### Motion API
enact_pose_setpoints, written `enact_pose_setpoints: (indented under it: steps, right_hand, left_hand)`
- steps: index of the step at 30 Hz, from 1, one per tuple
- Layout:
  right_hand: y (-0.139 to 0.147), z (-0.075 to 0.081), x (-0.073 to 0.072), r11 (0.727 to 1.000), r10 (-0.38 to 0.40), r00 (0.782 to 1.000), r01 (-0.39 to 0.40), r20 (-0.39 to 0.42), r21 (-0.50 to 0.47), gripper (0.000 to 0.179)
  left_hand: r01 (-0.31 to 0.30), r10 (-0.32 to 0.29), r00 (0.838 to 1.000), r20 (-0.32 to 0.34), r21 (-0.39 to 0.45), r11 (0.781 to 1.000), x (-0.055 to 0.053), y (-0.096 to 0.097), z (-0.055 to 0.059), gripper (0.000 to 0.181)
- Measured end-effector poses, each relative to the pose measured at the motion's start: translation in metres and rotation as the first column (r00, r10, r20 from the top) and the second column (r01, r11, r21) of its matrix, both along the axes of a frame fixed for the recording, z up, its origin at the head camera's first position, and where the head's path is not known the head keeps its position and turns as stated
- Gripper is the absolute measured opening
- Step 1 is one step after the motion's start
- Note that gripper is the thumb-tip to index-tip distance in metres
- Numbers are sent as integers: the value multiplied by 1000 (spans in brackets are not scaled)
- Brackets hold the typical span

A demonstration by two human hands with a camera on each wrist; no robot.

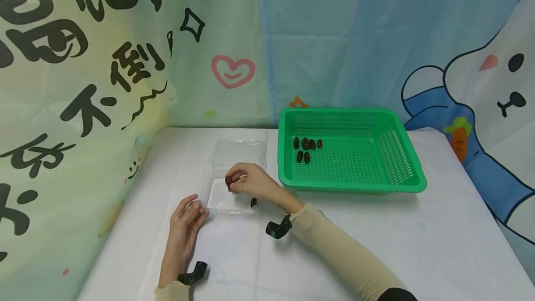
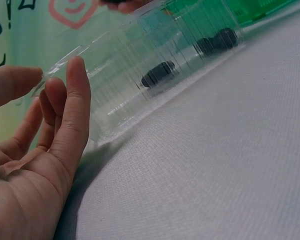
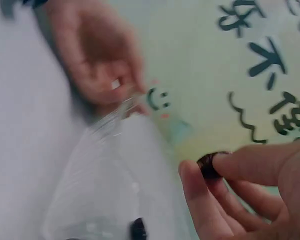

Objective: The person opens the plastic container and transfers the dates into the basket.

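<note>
The right hand (image 1: 252,182) is closed to a fingertip pinch, thumb against fingers, on one dark brown fruit (image 1: 228,182). The piece is held clear above the clear plastic box (image 1: 222,195); a pinch suits so small and rounded an object and leaves most of its surface uncovered.

The left hand (image 1: 185,224) is at the box's near left corner, fingers loosely bent and partly spread. Whether it pinches the rim or merely rests there cannot be determined. Its position is judged to be a steadying one, since so light a container would slide easily.

The box sits upright on the white-covered desk (image 1: 292,259); its lid (image 1: 238,152) is folded back behind it, leaving the top accessible. A loose fruit (image 1: 253,202) lies at the near right corner of the box; the right hand and forearm may conceal others.

The green basket (image 1: 355,186) stands just right of the box, presumably to keep the reach short. Inside, a group of fruits (image 1: 305,143) occupies the left part in two rough rows, the side nearest the box.
</note>
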State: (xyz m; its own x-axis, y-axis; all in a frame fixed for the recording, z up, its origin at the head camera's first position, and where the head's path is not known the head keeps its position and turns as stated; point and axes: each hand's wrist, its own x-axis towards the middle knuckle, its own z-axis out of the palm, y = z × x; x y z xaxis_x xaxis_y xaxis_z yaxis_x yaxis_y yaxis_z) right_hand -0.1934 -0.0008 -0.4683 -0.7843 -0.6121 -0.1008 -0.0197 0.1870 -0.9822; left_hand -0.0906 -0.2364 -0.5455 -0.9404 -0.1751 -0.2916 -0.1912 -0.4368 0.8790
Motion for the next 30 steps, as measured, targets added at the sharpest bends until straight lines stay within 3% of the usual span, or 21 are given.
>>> enact_pose_setpoints:
  steps: [4,11,15,22,24,30]
  right_hand:
    - [18,16,-4,987,-113,981,130,158,-100,31]
    - [66,40,-18,950,-221,928,275,301,-149,35]
    - [94,45,-29,947,-246,915,298,320,-123,37]
    - [138,45,-49,968,-234,927,250,295,-20,42]
    - [149,44,-55,969,-238,921,246,308,16,43]
    - [173,37,-74,950,-313,862,275,398,150,46]
  left_hand:
    - [-4,4,1000,-14,-3,1000,-1,0,-1,23]
    - [-9,9,1000,1,-1,1000,0,1,-2,25]
    - [-6,6,1000,12,-5,1000,0,-1,-1,27]
    - [-3,3,1000,10,-10,1000,-2,-2,1,28]
    - [-2,2,1000,25,-8,1000,-1,-2,1,29]
    - [-6,6,999,32,-4,1000,0,-1,-1,29]
